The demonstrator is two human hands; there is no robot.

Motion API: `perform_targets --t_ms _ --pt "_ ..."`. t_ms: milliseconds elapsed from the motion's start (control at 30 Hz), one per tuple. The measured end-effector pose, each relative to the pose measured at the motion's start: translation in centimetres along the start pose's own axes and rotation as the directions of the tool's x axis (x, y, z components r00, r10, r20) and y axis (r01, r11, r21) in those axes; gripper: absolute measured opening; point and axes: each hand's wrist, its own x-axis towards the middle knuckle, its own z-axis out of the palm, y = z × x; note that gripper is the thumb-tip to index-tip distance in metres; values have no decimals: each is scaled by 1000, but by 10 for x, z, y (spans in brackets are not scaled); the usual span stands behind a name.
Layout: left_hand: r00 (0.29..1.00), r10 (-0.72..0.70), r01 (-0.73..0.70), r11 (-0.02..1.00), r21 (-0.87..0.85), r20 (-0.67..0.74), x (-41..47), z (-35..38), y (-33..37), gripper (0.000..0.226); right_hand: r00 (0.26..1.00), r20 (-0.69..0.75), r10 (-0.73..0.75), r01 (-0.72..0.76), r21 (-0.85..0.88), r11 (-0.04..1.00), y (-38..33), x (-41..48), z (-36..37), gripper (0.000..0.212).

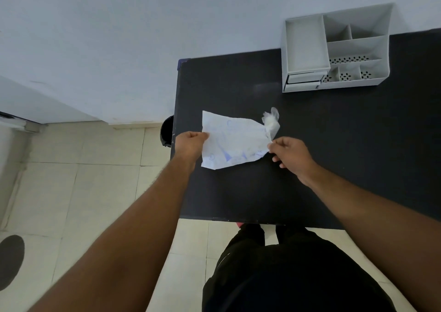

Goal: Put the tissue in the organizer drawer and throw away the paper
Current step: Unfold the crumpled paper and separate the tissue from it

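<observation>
Paper (232, 142): creased white sheet with faint blue marks, at mid-table (334, 144), held at both side edges. Not yet thrown away.

Left hand (189, 144): fingers clenched on the paper's left edge, close to the table's left side.

Right hand (290, 153): thumb and forefinger pinching the paper's right edge; the other fingers curl loosely beneath. Whether the sheet is lifted clear of the table or resting on it cannot be told.

Tissue (271, 121): small crumpled white wad, partly in what looks like clear wrap, at the paper's upper right corner. Whether it lies on the sheet or just beside it on the table is unclear. Not in either hand; not yet in the drawer.

Organizer (334, 49): grey, many compartments, at the table's far right against the wall. All visible compartments appear empty.

Drawer (303, 79): at the organizer's lower left front. It looks shut or nearly so; cannot be told for certain.

Bin (167, 130): dark round container on the floor just off the table's left edge, mostly hidden; the likely place for the paper.

Progress, as judged: neither part complete. The paper is in hand, so its disposal seems the step under way. Left to do: drop the paper, pick up the tissue, open the drawer, put the tissue in.
</observation>
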Motion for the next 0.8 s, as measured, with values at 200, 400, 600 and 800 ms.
perform_targets --t_ms 200,400,600,800 --pt "988 -18 16 1000 -13 -152 9 -3 -22 10 999 -1 -41 41 -51 998 -9 15 16 8" --pt "975 162 -118 957 263 -151 5 9 -33 48 999 22 -40 43 -167 985 -6 29 27 14" --pt "888 450 -406 665 627 97 -9 42 -41 60 999 41 -31 37 -161 986 -4 30 34 15" --pt "836 399 -539 473 697 375 -11 70 -37 71 999 -39 14 -18 -105 994 4 31 29 25"
